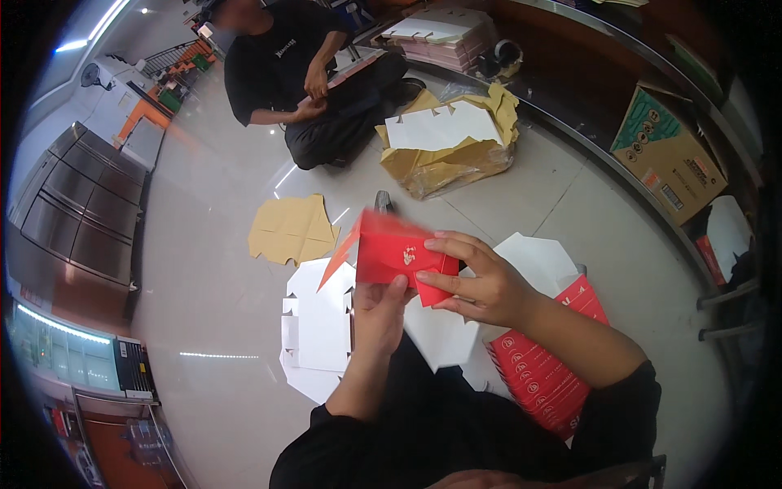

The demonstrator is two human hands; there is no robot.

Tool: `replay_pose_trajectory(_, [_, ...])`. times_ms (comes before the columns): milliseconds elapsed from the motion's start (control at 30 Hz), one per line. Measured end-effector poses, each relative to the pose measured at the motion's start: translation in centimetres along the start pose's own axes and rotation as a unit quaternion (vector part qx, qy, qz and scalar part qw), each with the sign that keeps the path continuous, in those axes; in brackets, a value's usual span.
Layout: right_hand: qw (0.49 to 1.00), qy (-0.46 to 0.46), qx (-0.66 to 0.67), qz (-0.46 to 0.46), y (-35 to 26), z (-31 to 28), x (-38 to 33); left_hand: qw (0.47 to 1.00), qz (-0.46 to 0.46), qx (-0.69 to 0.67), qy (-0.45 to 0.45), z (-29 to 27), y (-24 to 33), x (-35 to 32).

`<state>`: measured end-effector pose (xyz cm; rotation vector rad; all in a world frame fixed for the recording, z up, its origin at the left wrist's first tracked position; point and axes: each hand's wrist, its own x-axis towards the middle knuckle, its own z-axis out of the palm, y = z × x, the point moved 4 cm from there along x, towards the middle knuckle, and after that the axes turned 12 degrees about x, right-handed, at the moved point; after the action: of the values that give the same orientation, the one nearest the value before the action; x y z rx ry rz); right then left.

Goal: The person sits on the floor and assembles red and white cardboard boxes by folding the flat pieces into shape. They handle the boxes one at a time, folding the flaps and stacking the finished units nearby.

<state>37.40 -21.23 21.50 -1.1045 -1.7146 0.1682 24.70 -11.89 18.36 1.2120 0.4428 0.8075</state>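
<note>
A red cardboard box (387, 248), partly folded, is held up in front of me between both hands. One of its flaps juts out to the left, and a small light print marks the side facing me. My left hand (380, 306) grips its lower edge, the thumb on the red face. My right hand (485, 281) is closed on the right end, fingers spread along a folded flap. Below on the floor lie flat white cut-out box sheets (324, 330). A pile of red cartons (542, 367) sits by my right forearm, with a white sheet (533, 265) beyond it.
A seated person (297, 73) in black works across from me. Near them stand a torn brown paper bundle (452, 167) of white sheets and another sheet stack (440, 41). Brown paper (293, 228) lies left. A cardboard carton (672, 155) stands right; a steel fridge (77, 212) stands left.
</note>
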Motion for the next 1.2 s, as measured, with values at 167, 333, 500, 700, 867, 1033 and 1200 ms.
replay_pose_trajectory(167, [0.996,0.009,-0.085,-0.002,-0.1,0.1,0.1,1.000,-0.029,0.003,0.008,0.5,-1.3,-0.4])
replay_pose_trajectory(333, [0.995,0.079,-0.049,0.043,0.6,0.0,-0.2,0.999,-0.034,0.000,-0.006,1.1,-1.9,-0.2])
replay_pose_trajectory(500, [0.995,0.078,-0.041,0.037,0.8,0.1,-0.4,0.995,-0.007,-0.083,-0.053,0.8,-1.5,0.2])
replay_pose_trajectory(700, [0.996,0.075,-0.036,-0.025,0.2,0.2,-0.1,1.000,-0.005,-0.013,0.007,0.3,-1.4,-0.2])
replay_pose_trajectory(867, [0.995,0.081,-0.054,-0.009,0.7,0.3,0.0,0.999,-0.005,-0.018,0.040,1.8,-1.5,-0.8])
replay_pose_trajectory(1033, [0.997,0.042,0.027,0.061,1.4,0.2,0.5,0.996,-0.037,0.085,-0.017,0.4,-2.5,0.5])
replay_pose_trajectory(1200, [0.932,0.153,0.260,0.202,3.9,-1.4,0.0,0.944,-0.060,0.222,-0.235,1.2,0.1,-0.5])
